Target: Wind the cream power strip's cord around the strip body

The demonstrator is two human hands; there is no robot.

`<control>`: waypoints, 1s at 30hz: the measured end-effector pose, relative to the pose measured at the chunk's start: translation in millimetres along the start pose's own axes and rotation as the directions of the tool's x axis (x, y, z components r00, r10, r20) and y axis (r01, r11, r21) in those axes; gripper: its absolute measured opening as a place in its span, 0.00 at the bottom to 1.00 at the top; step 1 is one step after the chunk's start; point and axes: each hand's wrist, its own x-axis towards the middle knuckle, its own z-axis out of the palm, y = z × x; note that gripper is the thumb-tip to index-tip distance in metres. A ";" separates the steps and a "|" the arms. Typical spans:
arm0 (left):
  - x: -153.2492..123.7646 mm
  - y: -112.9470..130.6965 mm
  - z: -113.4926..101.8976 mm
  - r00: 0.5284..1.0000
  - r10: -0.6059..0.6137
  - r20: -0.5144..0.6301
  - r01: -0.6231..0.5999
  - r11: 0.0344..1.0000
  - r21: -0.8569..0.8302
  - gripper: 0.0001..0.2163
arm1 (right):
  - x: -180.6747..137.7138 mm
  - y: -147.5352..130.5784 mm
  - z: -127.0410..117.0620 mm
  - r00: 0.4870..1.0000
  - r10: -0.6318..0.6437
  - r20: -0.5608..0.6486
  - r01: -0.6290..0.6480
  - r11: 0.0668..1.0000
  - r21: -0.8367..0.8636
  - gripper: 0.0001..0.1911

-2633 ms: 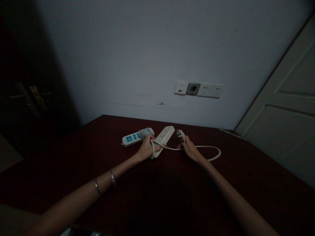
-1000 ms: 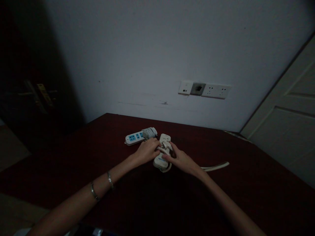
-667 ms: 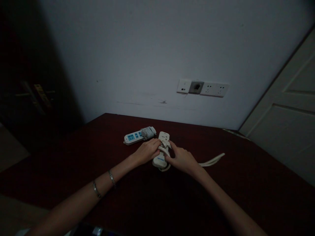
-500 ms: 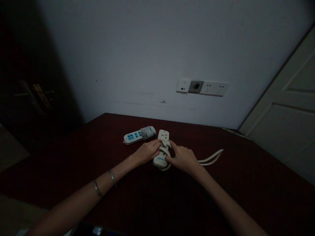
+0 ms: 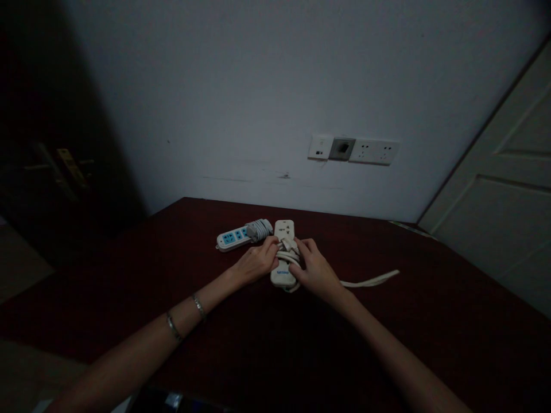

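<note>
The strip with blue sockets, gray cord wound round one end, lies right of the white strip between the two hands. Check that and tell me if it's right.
The side is wrong: the head view shows the strip with blue sockets, gray cord wound round one end, lying left of the white strip between the left hand and right hand.

White power strip (image 5: 283, 279), wrapped in white cord (image 5: 287, 256); left hand (image 5: 257, 260) gripping strip and wrap at nine o'clock, right hand (image 5: 318, 269) at three. Blue-socketed strip (image 5: 233, 238), ten o'clock. Wall sockets (image 5: 374, 152), one o'clock.
</note>
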 end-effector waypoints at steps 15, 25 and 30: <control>-0.2 13.0 -0.7 0.936 -0.185 -0.298 0.053 0.914 -0.402 0.07 | -1.7 -12.0 23.7 0.958 0.240 -0.156 -0.109 0.809 0.577 0.12; 12.2 25.5 9.7 0.873 -0.479 0.090 0.172 0.130 -0.976 0.34 | -4.2 -17.1 13.1 0.969 0.176 -0.175 -0.064 0.859 0.508 0.08; 12.7 31.1 11.7 0.812 -0.578 0.086 0.170 0.092 -0.981 0.33 | -3.0 -12.9 0.8 0.947 0.020 -0.322 0.033 0.987 0.158 0.12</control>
